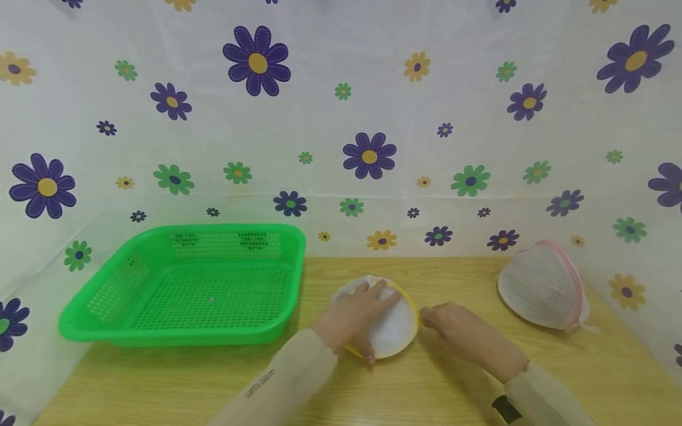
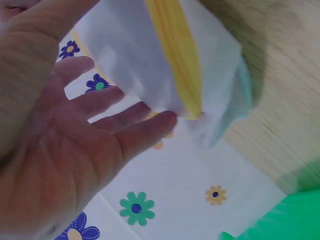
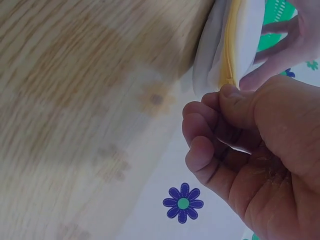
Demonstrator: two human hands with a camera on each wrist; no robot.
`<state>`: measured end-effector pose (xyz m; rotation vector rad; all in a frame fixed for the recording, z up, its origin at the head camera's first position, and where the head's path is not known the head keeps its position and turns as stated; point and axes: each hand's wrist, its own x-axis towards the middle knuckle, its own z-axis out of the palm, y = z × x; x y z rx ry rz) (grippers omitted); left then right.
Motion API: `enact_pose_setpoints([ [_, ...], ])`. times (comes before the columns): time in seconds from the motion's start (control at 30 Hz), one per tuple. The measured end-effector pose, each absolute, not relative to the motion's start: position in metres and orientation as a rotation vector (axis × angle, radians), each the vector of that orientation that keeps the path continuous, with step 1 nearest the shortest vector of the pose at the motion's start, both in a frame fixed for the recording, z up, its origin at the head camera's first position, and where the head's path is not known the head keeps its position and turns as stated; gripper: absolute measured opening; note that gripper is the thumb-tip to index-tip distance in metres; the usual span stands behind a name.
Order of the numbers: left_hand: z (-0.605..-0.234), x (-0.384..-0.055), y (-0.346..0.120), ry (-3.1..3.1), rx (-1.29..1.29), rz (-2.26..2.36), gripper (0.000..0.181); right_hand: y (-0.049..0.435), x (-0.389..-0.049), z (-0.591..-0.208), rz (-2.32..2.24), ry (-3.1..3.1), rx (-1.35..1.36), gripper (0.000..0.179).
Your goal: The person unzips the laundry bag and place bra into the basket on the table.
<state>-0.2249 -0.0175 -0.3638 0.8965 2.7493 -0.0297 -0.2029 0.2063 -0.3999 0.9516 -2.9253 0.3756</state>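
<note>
A round white laundry bag [image 1: 396, 331] with a yellow zipper [image 2: 176, 60] stands on the table in front of me. My left hand [image 1: 351, 316] rests on it with fingers spread, the thumb at its near edge. In the left wrist view the fingertips touch the white cloth beside the yellow band. At the bag's right side, my right hand [image 1: 469, 334] pinches the end of the zipper between thumb and index finger, as the right wrist view shows; the zipper pull itself is hidden by the fingertips. The other right fingers are curled.
A green plastic basket [image 1: 288, 322] with perforated walls stands at the left. To the right sits another laundry bag [image 1: 538, 287], white mesh with a pink rim. Behind the wooden table [image 1: 373, 396] hangs a white flowered sheet [image 1: 319, 118].
</note>
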Motion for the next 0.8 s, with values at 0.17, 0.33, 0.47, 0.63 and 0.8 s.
enact_pose_setpoints([
  [0.17,-0.367,-0.228,-0.014,2.746,0.859,-0.043,0.120,0.206,-0.205,-0.404,0.364,-2.927,0.944,0.016],
  [0.33,-0.367,-0.227,-0.012,2.744,0.814,-0.054,0.119,0.207,-0.209,-0.407,0.336,-2.901,0.957,0.020],
  [0.47,-0.369,-0.227,-0.009,2.755,0.831,-0.077,0.119,0.208,-0.210,-0.410,0.318,-2.897,0.964,0.023],
  [0.63,-0.372,-0.228,-0.008,2.753,0.831,-0.110,0.119,0.207,-0.208,-0.413,0.355,-2.925,0.951,0.024],
  [0.8,-0.374,-0.229,-0.008,2.752,0.814,-0.112,0.117,0.204,-0.207,-0.414,0.338,-2.925,0.935,0.023],
])
